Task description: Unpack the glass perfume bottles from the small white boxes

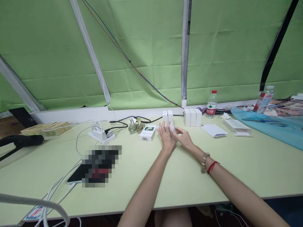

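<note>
Both hands meet around a small white box [172,128], tilted, in the middle of the table. My left hand [167,140] has its fingers bent over the left side of the box. From the right, my right hand [184,138] pinches the box between thumb and fingers. Two upright white boxes [167,116] stand just behind the fingers. To the left lies a flat white box with a green picture [148,132]. Glass bottles [136,126] with metallic tops are beyond it. The underside of the held box is hidden by my fingers.
Upright white boxes [193,117] stand behind my right hand, near a water bottle [211,105]. A folded white card [214,130] and a white tray-like box [237,127] lie to the right. On the left are a power strip [101,137], cables and a dark tablet-like device [75,175].
</note>
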The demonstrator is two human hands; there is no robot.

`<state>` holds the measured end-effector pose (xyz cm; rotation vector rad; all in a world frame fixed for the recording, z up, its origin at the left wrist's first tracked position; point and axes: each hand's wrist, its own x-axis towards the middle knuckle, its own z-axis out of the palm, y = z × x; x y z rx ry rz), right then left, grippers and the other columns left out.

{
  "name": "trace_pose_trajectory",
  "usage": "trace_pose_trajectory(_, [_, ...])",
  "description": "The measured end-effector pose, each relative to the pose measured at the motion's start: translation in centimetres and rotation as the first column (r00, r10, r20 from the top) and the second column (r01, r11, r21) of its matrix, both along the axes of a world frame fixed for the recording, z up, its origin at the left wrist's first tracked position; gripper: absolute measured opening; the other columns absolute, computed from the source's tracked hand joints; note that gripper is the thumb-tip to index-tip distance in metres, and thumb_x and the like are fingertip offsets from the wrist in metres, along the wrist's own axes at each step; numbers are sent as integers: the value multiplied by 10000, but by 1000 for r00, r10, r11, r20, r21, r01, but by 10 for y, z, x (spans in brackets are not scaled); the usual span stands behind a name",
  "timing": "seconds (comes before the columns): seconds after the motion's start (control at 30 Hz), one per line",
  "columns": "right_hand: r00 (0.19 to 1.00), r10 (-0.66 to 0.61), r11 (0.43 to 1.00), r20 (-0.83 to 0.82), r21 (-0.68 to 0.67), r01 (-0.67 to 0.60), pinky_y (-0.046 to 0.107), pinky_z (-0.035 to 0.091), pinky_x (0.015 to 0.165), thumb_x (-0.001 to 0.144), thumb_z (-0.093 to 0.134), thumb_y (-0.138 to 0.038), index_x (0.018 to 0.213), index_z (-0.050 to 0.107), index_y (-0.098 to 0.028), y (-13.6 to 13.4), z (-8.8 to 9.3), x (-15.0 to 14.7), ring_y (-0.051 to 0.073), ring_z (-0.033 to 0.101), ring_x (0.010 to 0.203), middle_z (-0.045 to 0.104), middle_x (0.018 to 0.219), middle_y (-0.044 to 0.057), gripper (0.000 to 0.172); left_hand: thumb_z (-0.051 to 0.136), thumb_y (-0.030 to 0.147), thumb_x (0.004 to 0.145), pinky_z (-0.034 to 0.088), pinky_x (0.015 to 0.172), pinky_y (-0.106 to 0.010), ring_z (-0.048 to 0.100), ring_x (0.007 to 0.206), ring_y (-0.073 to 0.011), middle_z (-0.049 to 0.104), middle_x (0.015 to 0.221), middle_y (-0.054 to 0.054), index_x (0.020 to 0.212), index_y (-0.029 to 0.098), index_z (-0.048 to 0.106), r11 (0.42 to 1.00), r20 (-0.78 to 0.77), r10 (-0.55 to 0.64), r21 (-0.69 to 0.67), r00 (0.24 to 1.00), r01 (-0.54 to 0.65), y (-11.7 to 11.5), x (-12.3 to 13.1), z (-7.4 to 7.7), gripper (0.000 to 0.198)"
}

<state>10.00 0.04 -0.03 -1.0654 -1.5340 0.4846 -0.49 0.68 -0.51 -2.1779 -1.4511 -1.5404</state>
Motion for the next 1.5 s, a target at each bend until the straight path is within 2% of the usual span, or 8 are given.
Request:
trace_pose_trajectory(0.2, [979,-24,1000,201,-4,26,283,469,680,796,470,-332,974,619,-196,-7,3,8,170,614,761,676,888,37,269,489,207,749,151,1085,-517,267,1300,-271,434,1280,-103,1267,221,393,999,-133,44,1,990,-44,-1,3,1,527])
trace_pose_trajectory(0.33, [950,-79,997,303,29,74,274,443,674,808,431,-305,907,614,-207,-10,6,10,168,604,731,665,818,28,230,472,204,749,131,1087,-519,268,1297,-273,425,1296,-94,1334,236,321,999,-141,43,-9,989,-45,-3,5,2,605])
trace_pose_trajectory(0.57, [979,-180,983,96,-15,182,256,421,517,879,263,-410,970,574,-188,-5,1,11,162,555,530,587,588,7,393,539,204,672,126,1091,-501,284,1281,-274,428,1296,-96,1324,227,314,1000,-110,8,-18,994,-10,-4,4,4,690])
trace_pose_trajectory(0.73, [991,-100,994,84,51,96,264,466,582,839,401,-466,1299,329,-202,-9,6,8,159,618,659,651,924,45,535,481,213,723,154,1080,-478,279,1286,-258,402,1328,-127,1314,180,296,1000,-25,11,-27,1000,-11,-3,5,7,620])
trace_pose_trajectory(0.83, [980,-178,980,84,107,169,281,480,604,850,390,-438,1335,273,-213,-10,8,6,153,623,687,586,1114,84,547,500,221,705,174,1075,-457,285,1282,-254,383,1341,-139,1313,159,283,999,31,16,-33,999,-15,-1,4,7,648])
trace_pose_trajectory(0.97, [948,-305,938,91,198,283,274,489,596,873,340,-320,1282,363,-221,-12,12,7,159,608,780,530,1160,86,422,546,241,658,193,1070,-439,278,1284,-262,365,1355,-138,1325,160,266,999,52,15,-43,999,-12,1,1,7,728])
trace_pose_trajectory(1.13, [943,-244,950,227,253,185,260,508,650,864,383,-294,1068,579,-244,-18,16,6,166,586,905,413,1244,81,287,494,250,714,198,1065,-429,285,1286,-253,372,1356,-137,1331,161,272,998,40,29,-49,999,-27,-1,3,8,661])
trace_pose_trajectory(1.5, [941,-227,968,252,161,191,259,510,651,838,453,-404,1111,536,-245,-15,12,8,170,580,900,423,1215,69,326,466,221,718,173,1082,-432,306,1271,-238,399,1342,-116,1315,165,312,999,-2,3,-42,1000,-3,-5,4,10,619])
